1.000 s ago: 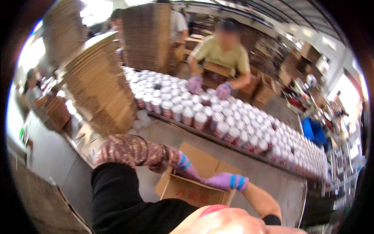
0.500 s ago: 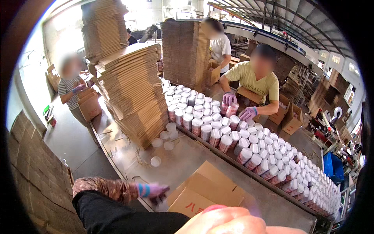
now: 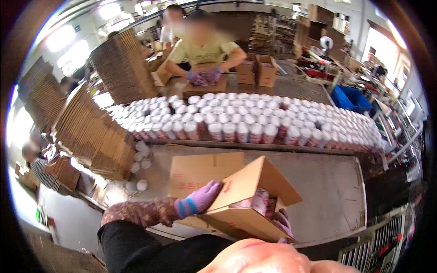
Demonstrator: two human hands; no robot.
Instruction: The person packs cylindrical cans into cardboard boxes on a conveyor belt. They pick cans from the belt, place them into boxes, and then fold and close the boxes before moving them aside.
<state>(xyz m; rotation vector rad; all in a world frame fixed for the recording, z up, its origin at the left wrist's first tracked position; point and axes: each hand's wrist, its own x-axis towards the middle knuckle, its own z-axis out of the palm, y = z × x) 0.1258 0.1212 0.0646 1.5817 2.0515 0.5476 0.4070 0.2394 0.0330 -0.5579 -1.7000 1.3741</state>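
An open cardboard box (image 3: 236, 191) stands tilted on the table in front of me, flaps up. Inside it show several white and reddish-pink canisters (image 3: 260, 200). My left hand (image 3: 203, 199), in a purple glove with a blue cuff band, is closed on the box's left flap. My right hand (image 3: 284, 224), gloved in purple too, holds the right side of the box near its rim. Part of that hand is hidden behind the cardboard, and its forearm does not show. Another cardboard panel or box (image 3: 186, 170) lies behind the held box, partly covered by it.
Rows of white-lidded canisters (image 3: 255, 129) stand beyond the table's metal strip. Stacked flat cartons (image 3: 93, 136) rise at left, beside loose round lids (image 3: 142, 184). Across, a co-worker in a yellow shirt (image 3: 207, 50) handles a carton. A blue bin (image 3: 350, 99) sits at far right.
The view has swung right. My left hand, then beside a box, now grips a flap. The box with canisters inside and my right hand have come into view. The co-worker's hands have left the canisters.
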